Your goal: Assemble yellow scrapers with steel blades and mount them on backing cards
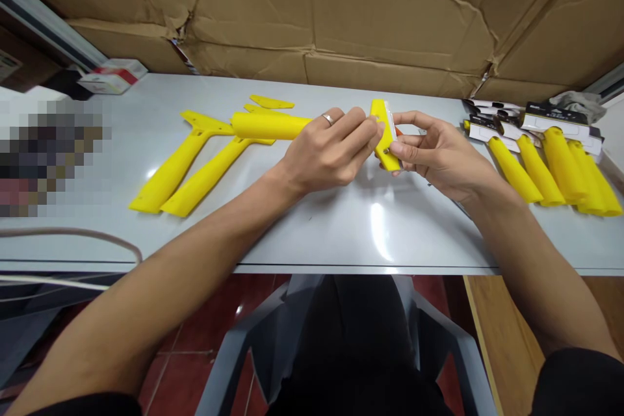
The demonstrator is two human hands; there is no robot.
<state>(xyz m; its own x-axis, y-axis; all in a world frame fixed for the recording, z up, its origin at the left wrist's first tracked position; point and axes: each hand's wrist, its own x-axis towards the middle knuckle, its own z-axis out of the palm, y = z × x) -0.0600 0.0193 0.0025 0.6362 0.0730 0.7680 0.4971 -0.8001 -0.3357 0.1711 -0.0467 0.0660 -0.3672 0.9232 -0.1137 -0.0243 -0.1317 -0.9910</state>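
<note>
Above the middle of the table I hold a yellow scraper, its handle [268,125] pointing left and its wide head [383,136] on the right. My left hand [326,149], with a ring on one finger, is closed around the neck, fingertips touching the head. My right hand [443,153] pinches the head's right edge, thumb in front and fingers partly behind. A pale strip [390,122] runs along that edge. A small orange bit shows between the right fingers; what it belongs to is hidden. Two yellow scraper bodies [170,172] lie left of my hands, with loose yellow pieces [272,102] behind.
Several yellow handles with black-and-white card packaging [556,118] lie at the right. A red-and-white box [113,76] stands at the back left. Cardboard [312,13] lines the back of the white table [312,240]. A pale cable [73,232] crosses the front left.
</note>
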